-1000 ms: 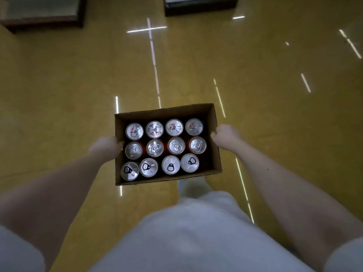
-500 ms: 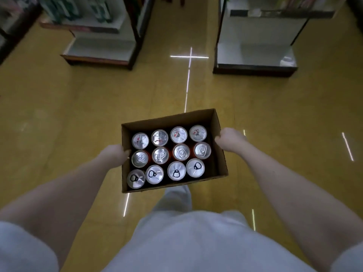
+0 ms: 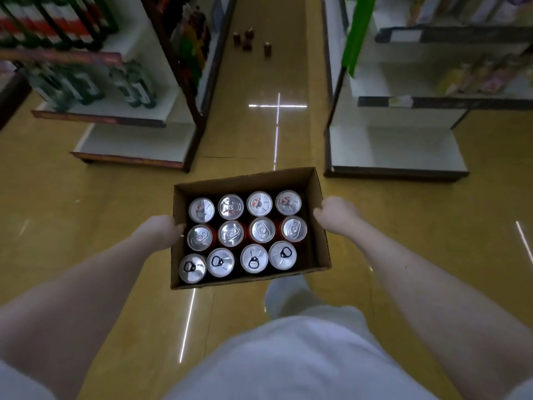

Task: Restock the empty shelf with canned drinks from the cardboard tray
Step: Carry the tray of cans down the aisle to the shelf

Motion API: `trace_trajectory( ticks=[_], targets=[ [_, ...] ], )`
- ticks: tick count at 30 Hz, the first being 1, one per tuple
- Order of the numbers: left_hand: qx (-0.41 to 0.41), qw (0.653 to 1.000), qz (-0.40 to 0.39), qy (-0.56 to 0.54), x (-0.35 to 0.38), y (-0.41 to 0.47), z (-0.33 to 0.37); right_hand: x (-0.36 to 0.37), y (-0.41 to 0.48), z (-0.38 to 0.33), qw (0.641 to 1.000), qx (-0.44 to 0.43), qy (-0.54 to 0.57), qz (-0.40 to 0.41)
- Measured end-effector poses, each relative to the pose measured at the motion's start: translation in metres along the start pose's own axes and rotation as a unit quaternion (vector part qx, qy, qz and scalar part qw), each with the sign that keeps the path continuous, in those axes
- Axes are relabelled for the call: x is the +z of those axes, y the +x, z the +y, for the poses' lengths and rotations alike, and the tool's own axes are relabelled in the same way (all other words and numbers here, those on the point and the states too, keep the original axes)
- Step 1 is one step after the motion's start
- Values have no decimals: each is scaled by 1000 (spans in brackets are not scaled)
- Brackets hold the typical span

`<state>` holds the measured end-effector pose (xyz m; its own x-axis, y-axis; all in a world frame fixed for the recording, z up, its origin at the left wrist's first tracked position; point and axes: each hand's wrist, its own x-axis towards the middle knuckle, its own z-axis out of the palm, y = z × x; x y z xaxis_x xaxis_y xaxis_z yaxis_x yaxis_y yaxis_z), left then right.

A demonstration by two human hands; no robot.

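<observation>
**Full cardboard tray carried in front of the body, one grip on each side wall, shelving ahead.**

Nearest, a pale garment (image 3: 288, 356) was noted. Past it the cardboard tray (image 3: 316, 235) was held clear of the floor (image 3: 86, 212), with the left grip (image 3: 161, 230) closed on the left wall and the right grip (image 3: 336, 215) closed on the right wall; the fingertips were hidden. Twelve canned drinks (image 3: 231, 232) were counted, upright, in three rows of four. The load was judged heavy and the card walls soft, so support under the base was judged safer than the rims. Single cans were judged stiff and smooth, best taken round the body. Ahead, bare bottom shelves were seen on the right unit (image 3: 395, 148) and the left unit (image 3: 129, 142); which was meant could not be told. Farthest, a few dark containers (image 3: 248, 39) stood on the aisle floor.
</observation>
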<state>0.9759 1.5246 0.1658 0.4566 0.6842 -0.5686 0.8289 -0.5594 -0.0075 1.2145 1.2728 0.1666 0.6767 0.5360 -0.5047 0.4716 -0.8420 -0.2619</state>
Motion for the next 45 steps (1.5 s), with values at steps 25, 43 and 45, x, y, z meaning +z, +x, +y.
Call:
trace_trajectory(
  ticks=[25,43,45],
  targets=[
    [56,997,-8,54,-505,692,182,-380,695,-214,997,72,36,9],
    [83,992,-6,94,-820,1143,431,-679,1205,-239,995,92,14,41],
    [95,991,-2,98,-849,1197,459,-707,1257,-239,993,108,5,43]
  ],
)
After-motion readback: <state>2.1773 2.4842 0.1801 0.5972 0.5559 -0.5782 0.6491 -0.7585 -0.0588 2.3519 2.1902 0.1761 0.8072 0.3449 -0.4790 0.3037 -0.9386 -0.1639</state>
